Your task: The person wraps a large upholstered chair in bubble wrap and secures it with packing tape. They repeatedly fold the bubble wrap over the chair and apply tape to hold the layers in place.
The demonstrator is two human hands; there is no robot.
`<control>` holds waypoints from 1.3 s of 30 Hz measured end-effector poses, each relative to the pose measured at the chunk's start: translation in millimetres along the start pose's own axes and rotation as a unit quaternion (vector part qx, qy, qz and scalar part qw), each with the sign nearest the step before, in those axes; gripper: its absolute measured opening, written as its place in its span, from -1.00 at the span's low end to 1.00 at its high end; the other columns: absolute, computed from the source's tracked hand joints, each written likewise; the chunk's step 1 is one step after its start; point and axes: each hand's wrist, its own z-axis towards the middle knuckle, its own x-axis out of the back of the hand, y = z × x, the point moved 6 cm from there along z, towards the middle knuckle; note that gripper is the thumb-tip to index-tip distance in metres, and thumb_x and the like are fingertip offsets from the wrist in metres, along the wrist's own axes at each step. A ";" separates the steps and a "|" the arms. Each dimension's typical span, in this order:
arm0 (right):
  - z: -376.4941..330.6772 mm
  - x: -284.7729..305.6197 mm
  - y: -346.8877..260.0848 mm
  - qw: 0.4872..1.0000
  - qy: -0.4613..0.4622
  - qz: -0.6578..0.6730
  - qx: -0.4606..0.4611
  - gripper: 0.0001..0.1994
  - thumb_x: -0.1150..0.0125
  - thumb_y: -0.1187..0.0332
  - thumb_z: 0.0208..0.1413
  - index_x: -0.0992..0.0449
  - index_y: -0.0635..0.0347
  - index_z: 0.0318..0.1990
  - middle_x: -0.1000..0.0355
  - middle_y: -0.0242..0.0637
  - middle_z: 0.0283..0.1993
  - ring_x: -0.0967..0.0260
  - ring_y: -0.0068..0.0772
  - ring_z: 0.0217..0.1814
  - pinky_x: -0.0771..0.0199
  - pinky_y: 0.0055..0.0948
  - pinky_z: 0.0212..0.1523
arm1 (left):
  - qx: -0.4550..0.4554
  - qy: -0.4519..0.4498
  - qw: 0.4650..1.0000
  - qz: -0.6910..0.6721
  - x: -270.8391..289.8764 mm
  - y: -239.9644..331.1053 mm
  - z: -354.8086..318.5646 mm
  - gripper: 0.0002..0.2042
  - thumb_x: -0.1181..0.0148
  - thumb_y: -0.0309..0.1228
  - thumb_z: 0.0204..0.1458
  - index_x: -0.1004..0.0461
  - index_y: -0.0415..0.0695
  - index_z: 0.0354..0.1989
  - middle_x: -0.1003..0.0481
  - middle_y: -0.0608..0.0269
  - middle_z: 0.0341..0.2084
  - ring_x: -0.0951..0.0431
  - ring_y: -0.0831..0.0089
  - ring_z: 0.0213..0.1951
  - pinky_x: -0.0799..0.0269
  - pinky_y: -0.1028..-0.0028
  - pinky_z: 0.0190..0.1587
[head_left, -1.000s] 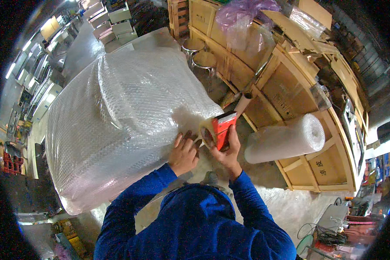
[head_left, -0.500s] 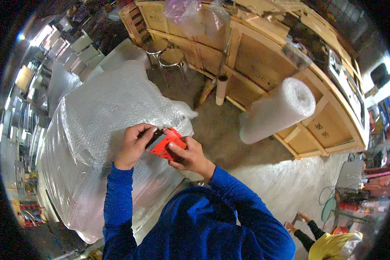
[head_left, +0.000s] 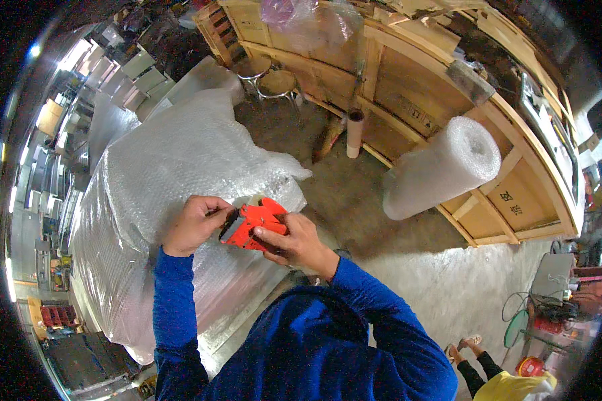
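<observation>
A red tape dispenser (head_left: 257, 224) with a dark front edge is in my right hand (head_left: 302, 242), whose thumb lies across its side and whose fingers wrap round it. A pale tape roll (head_left: 255, 200) shows at its far side. At the dispenser's front edge, the thumb and forefinger of my left hand (head_left: 195, 224) are pinched together; what lies between them is too small to make out. Both hands are above a large bulky load covered in bubble wrap (head_left: 160, 160), which spreads out to the left. Its loose wrap end (head_left: 291, 167) juts out beyond the dispenser.
A thick bubble wrap roll (head_left: 441, 167) stands tilted at right beside a long wooden crate (head_left: 408, 87). A cardboard tube (head_left: 354, 134) and round stools (head_left: 277, 83) are farther off. At lower right is another person in a yellow top (head_left: 515, 387); a grey machine (head_left: 552, 274) stands behind.
The dispenser has turned in my right hand, so that more of its red side and the tape roll show. My left hand has shifted slightly left. The surroundings have slid a little rightward in view.
</observation>
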 end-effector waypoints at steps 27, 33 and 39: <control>-122.3 117.0 39.6 0.925 0.238 -0.060 -0.290 -0.06 -0.43 0.43 -0.25 -0.23 0.36 0.43 -0.46 -0.14 -0.13 -0.44 -0.24 -0.16 -0.48 -0.34 -0.09 | -0.277 0.285 0.838 0.375 -20.7 68.0 19.5 -0.56 -0.22 -0.51 0.12 -0.45 -0.17 0.22 -0.38 -0.03 0.30 -0.39 -0.05 0.30 -0.31 0.14 0.33; -123.0 109.2 35.2 0.924 0.231 -0.039 -0.303 -0.09 -0.42 0.44 -0.21 -0.23 0.37 0.43 -0.47 -0.13 -0.10 -0.46 -0.25 -0.12 -0.49 -0.35 -0.05 | 0.078 0.030 0.912 0.403 -73.9 -13.9 73.7 -0.48 -0.18 -0.06 0.14 -0.50 -0.20 0.15 -0.50 -0.32 0.07 -0.50 -0.24 0.12 -0.41 -0.01 0.17; -123.7 103.0 34.3 0.924 0.207 -0.005 -0.322 -0.08 -0.41 0.43 -0.21 -0.22 0.33 0.44 -0.49 -0.07 -0.07 -0.48 -0.20 -0.11 -0.50 -0.35 -0.02 | 0.068 0.027 0.902 0.425 -76.1 -48.4 124.8 -0.55 -0.05 -0.10 0.19 -0.57 -0.26 -0.01 -0.56 -0.41 -0.19 -0.58 -0.32 -0.10 -0.45 -0.13 0.03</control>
